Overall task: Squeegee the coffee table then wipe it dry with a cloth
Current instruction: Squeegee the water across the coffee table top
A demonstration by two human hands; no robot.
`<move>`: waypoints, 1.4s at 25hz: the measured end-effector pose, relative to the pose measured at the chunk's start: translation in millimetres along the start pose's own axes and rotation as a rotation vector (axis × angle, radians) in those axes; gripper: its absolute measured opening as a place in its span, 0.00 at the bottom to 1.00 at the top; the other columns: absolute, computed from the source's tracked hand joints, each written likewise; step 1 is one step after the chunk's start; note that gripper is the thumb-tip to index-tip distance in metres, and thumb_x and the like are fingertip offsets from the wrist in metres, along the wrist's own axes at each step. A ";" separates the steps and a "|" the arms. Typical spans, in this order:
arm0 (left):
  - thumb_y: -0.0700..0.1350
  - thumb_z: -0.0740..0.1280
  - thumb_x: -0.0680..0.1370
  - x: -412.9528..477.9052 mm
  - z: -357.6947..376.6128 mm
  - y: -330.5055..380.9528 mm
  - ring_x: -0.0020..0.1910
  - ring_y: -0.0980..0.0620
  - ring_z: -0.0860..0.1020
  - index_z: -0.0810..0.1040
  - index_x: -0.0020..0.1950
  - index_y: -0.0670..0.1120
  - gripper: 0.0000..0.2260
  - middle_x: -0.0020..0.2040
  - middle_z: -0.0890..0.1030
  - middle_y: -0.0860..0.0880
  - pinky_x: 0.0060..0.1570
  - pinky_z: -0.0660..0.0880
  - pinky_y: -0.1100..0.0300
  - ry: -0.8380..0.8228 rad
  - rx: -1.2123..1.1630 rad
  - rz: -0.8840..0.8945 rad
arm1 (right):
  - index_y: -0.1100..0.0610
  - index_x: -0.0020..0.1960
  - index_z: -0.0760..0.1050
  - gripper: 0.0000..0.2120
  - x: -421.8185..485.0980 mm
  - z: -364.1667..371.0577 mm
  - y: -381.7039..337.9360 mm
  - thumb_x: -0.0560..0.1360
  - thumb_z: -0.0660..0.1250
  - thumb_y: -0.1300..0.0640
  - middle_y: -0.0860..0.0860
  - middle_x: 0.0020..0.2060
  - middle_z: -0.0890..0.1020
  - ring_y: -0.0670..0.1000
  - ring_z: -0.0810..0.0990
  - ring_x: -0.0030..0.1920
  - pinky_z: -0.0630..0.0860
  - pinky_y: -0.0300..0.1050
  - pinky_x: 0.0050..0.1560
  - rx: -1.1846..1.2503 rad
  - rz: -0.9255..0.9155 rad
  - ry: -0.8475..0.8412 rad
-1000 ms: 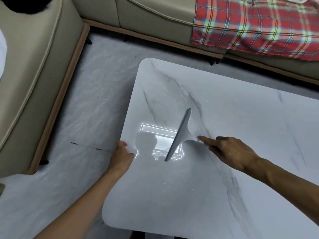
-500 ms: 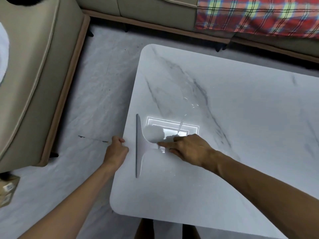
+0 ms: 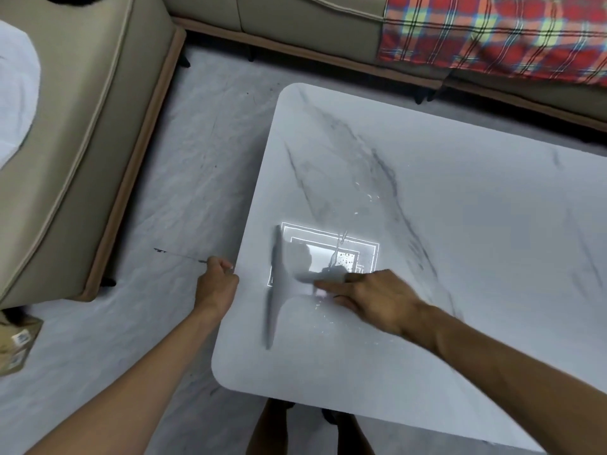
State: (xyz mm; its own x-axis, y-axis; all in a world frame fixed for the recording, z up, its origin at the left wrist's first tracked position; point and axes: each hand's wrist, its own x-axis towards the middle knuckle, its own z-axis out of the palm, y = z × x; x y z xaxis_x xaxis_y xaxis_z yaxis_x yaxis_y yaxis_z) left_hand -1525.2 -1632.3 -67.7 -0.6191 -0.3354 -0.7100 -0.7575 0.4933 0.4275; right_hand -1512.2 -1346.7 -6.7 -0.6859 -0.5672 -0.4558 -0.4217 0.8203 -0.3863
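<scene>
While gripping the squeegee (image 3: 282, 284) by its handle with the right hand (image 3: 377, 298), bracing the desk (image 3: 460, 224) with the left hand (image 3: 216, 284). Right fingers curled round the handle stem, somewhat blurred, forefinger stretched along it toward the blade. Blade down on the desk top, running near-to-far, just inside the left edge and roughly parallel to it. Left hand curled over that left edge, just beside the blade's middle. Hands near each other but apart, with the blade between them. Bright rectangular light reflection (image 3: 358, 254) on the glossy white, grey-veined top, partly covered by the squeegee; small water beads (image 3: 369, 196) just beyond it. Beige sofa (image 3: 82, 126) to the left and along the far side, carrying a red plaid blanket (image 3: 492, 34). Pale veined floor (image 3: 164, 192) between sofa and desk. Cardboard box (image 3: 16, 343) at the lower left.
</scene>
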 end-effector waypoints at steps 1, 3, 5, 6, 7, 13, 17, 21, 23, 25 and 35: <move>0.37 0.60 0.75 -3.3 -3.3 -6.5 0.36 0.53 0.71 0.69 0.54 0.44 0.08 0.47 0.75 0.47 0.32 0.67 0.62 0.035 -0.011 -0.010 | 0.35 0.72 0.60 0.19 17.8 13.3 -19.5 0.81 0.50 0.43 0.48 0.54 0.79 0.58 0.80 0.50 0.74 0.49 0.45 0.000 -0.058 -0.029; 0.37 0.61 0.74 -10.9 -8.0 -22.1 0.37 0.50 0.72 0.70 0.54 0.42 0.09 0.43 0.74 0.48 0.34 0.68 0.59 0.100 -0.034 -0.026 | 0.39 0.73 0.61 0.19 44.6 38.2 -55.8 0.82 0.52 0.46 0.50 0.54 0.79 0.59 0.80 0.50 0.74 0.50 0.46 -0.035 -0.183 -0.078; 0.36 0.62 0.75 -19.1 -7.9 -36.6 0.43 0.47 0.73 0.70 0.54 0.42 0.09 0.45 0.74 0.47 0.41 0.69 0.57 0.132 -0.042 -0.030 | 0.39 0.74 0.60 0.20 53.9 49.8 -67.2 0.83 0.52 0.47 0.51 0.56 0.79 0.59 0.80 0.52 0.75 0.51 0.48 -0.090 -0.239 -0.105; 0.36 0.62 0.75 -22.7 -5.7 -43.0 0.45 0.47 0.73 0.70 0.55 0.43 0.09 0.48 0.74 0.47 0.44 0.69 0.58 0.129 -0.037 -0.027 | 0.38 0.74 0.60 0.20 50.8 51.3 -60.8 0.83 0.52 0.47 0.51 0.55 0.79 0.59 0.80 0.51 0.75 0.51 0.48 -0.097 -0.227 -0.097; 0.36 0.63 0.76 -26.2 -2.4 -48.8 0.46 0.48 0.73 0.70 0.55 0.43 0.09 0.49 0.74 0.47 0.45 0.69 0.59 0.125 -0.031 -0.017 | 0.37 0.73 0.59 0.19 42.7 50.3 -49.5 0.83 0.51 0.47 0.51 0.55 0.79 0.59 0.80 0.51 0.74 0.50 0.47 -0.091 -0.197 -0.090; 0.33 0.73 0.71 -63.8 20.9 -67.4 0.37 0.53 0.73 0.76 0.43 0.39 0.07 0.36 0.75 0.51 0.35 0.67 0.70 0.200 -0.090 0.053 | 0.33 0.70 0.59 0.28 -52.3 24.7 32.2 0.76 0.32 0.35 0.46 0.46 0.80 0.56 0.82 0.42 0.73 0.47 0.37 -0.159 -0.010 0.005; 0.33 0.72 0.72 -86.7 22.1 -74.3 0.34 0.54 0.74 0.77 0.40 0.41 0.06 0.35 0.77 0.49 0.39 0.73 0.66 0.254 -0.153 0.029 | 0.33 0.71 0.57 0.38 -77.9 10.5 30.9 0.69 0.22 0.33 0.46 0.42 0.78 0.55 0.81 0.41 0.71 0.47 0.36 -0.218 0.040 0.010; 0.35 0.59 0.77 -101.7 7.6 -101.0 0.45 0.42 0.81 0.75 0.41 0.46 0.10 0.41 0.83 0.45 0.38 0.74 0.62 0.414 -0.226 -0.075 | 0.34 0.73 0.56 0.20 -38.0 38.1 -47.8 0.82 0.46 0.43 0.49 0.51 0.79 0.58 0.80 0.48 0.71 0.48 0.43 -0.115 -0.151 -0.108; 0.37 0.58 0.78 -106.3 0.7 -115.1 0.52 0.40 0.79 0.73 0.51 0.46 0.07 0.50 0.81 0.44 0.44 0.72 0.56 0.415 -0.079 -0.054 | 0.38 0.75 0.55 0.21 -12.4 66.3 -92.9 0.83 0.50 0.48 0.52 0.53 0.78 0.60 0.80 0.48 0.69 0.49 0.42 -0.171 -0.278 -0.169; 0.36 0.59 0.77 -106.6 1.0 -134.6 0.55 0.38 0.77 0.68 0.63 0.45 0.15 0.59 0.78 0.40 0.46 0.70 0.55 0.333 0.073 -0.069 | 0.40 0.75 0.54 0.22 6.2 94.3 -124.5 0.83 0.50 0.51 0.54 0.52 0.77 0.59 0.80 0.48 0.67 0.48 0.39 -0.250 -0.357 -0.187; 0.36 0.60 0.74 -112.3 42.0 -131.6 0.58 0.43 0.74 0.63 0.70 0.46 0.24 0.64 0.72 0.43 0.54 0.73 0.53 -0.106 0.157 0.030 | 0.35 0.69 0.64 0.21 -89.1 69.2 14.1 0.78 0.60 0.48 0.46 0.32 0.75 0.52 0.74 0.23 0.65 0.43 0.20 -0.377 -0.096 0.030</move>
State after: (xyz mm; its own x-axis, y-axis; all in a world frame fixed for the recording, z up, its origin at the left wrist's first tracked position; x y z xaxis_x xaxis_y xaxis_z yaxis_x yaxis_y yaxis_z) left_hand -1347.2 -1625.8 -67.7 -0.6097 -0.2360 -0.7567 -0.6920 0.6239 0.3630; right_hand -1416.0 -1289.6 -27.0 -0.6474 -0.6446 -0.4066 -0.6692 0.7361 -0.1014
